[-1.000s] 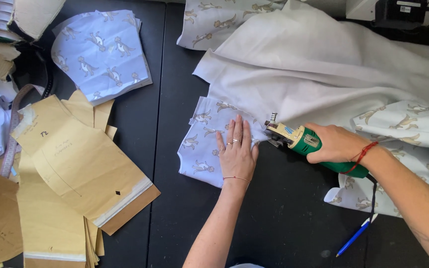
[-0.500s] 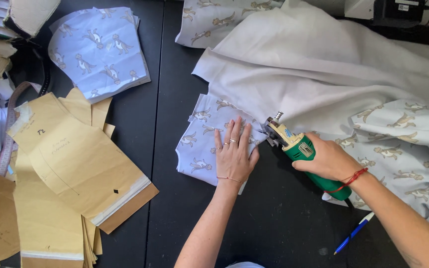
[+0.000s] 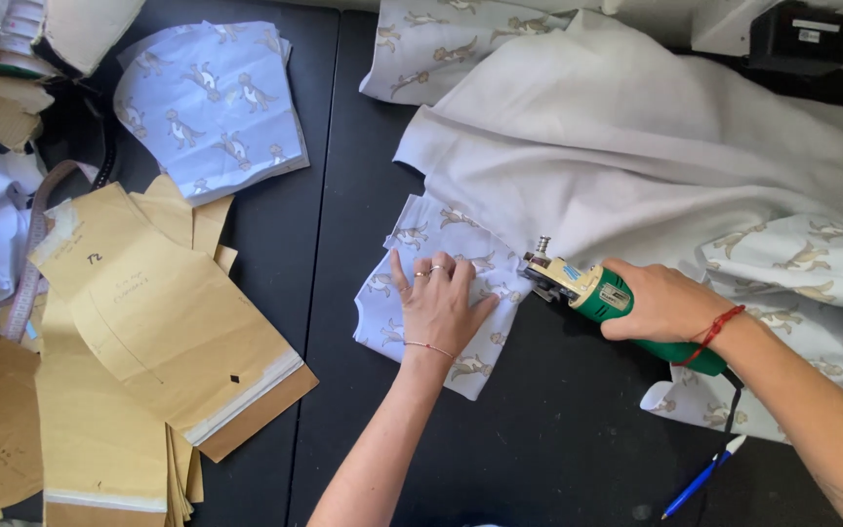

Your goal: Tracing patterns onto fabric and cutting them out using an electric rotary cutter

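The left hand [image 3: 438, 303] is pressing flat, fingers spread, on a pale blue animal-print fabric piece [image 3: 412, 256] lying mid-table [image 3: 558, 449]. The right hand [image 3: 661, 303] is wrapping its grip tight around a green electric fabric cutter [image 3: 597, 293], whose metal head is touching the fabric's right edge.

Bare arms, no sleeves; left hand [image 3: 438, 304] wears finger rings and a thin red bracelet, right hand [image 3: 658, 301] a red cord at the wrist.
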